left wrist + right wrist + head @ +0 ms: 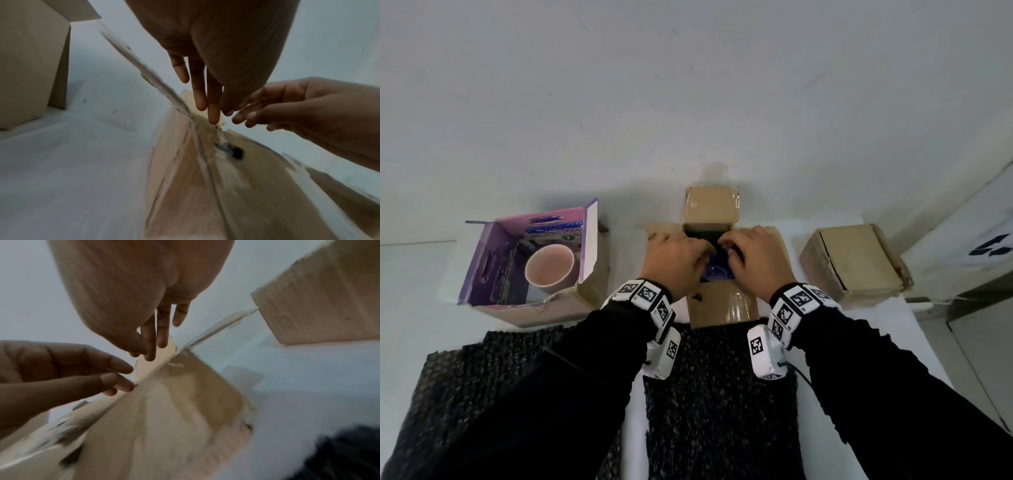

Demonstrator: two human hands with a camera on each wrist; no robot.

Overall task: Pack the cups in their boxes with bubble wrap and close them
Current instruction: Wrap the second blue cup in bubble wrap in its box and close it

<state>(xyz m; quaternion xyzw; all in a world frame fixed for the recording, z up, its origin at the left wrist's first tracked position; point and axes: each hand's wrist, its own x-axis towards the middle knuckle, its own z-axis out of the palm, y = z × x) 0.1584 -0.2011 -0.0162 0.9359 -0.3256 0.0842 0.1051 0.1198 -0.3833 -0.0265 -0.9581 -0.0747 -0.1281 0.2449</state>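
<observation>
An open brown cardboard box stands in the middle of the table with its flaps spread outward. Inside it a blue cup shows between my hands. My left hand is over the opening's left side and my right hand over its right side, fingers pointing down into the box. In the left wrist view the left fingers are straight above a flap. The right fingers hang straight too. Neither hand visibly grips anything. The cup is hidden in both wrist views.
At the left an open purple box holds a pink cup. A closed cardboard box sits at the right. Two sheets of black bubble wrap lie on the white table under my forearms. A wall rises just behind the boxes.
</observation>
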